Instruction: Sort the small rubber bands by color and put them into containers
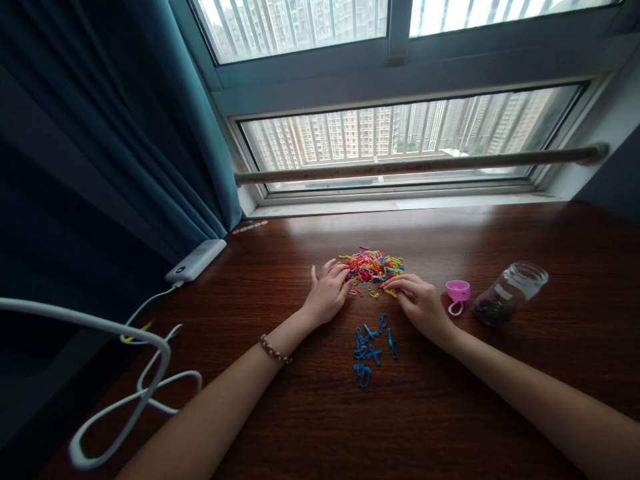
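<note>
No readable text anywhere, pale label on the glass jar (510,293) too blurred to read, small mark on the white power bank (196,260) illegible

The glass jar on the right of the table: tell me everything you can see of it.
The clear glass jar lies on its side on the dark wooden table, its open mouth pointing up and to the right, away from the person. It has no lid on; a pink plastic lid with a loop sits just beside it, apart. Something dark fills its lower end, too blurred to identify. A pale label shows on its side. Neither hand touches it.
</note>
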`<state>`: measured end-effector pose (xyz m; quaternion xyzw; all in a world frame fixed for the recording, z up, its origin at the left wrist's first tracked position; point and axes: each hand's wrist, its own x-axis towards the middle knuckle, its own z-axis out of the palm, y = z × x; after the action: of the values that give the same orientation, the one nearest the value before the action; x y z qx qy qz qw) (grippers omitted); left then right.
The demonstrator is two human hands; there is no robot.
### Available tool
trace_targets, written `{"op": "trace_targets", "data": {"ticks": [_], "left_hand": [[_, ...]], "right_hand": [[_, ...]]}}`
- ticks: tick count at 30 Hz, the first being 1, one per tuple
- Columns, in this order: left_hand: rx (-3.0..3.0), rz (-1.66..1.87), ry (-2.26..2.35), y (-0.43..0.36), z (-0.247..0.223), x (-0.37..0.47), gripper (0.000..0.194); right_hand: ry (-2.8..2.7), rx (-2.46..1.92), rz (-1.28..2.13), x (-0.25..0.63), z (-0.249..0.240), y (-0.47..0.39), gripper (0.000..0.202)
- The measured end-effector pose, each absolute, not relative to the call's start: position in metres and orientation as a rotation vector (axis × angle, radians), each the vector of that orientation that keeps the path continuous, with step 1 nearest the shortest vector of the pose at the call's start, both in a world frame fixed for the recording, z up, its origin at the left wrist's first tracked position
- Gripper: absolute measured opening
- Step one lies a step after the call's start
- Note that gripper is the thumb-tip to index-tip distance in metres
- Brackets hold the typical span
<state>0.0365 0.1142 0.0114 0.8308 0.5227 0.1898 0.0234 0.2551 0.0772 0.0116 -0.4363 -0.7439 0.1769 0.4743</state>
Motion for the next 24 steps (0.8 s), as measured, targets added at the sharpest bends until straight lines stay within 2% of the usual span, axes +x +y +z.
{"op": "trace_targets", "data": {"ticks": [6,13,24], "left_hand": [[2.511,0.768,1.653,0.1164,0.0108,0.0341,0.037],[2.544,0.660,1.544,0.1151,0.0098,0.0340,0.029],[2.563,0.742,1.506,0.1151,0.0125,0.0337,0.024]], "right_hand": [[-1.796,-1.090,0.460,0.2547,0.0105,0.0768,0.028],[-1.815,-1.100,0.496,0.2550,0.0122,0.0767,0.028],[-1.820,-1.088,0.494,0.2552,0.0109,0.0772,0.028]]}}
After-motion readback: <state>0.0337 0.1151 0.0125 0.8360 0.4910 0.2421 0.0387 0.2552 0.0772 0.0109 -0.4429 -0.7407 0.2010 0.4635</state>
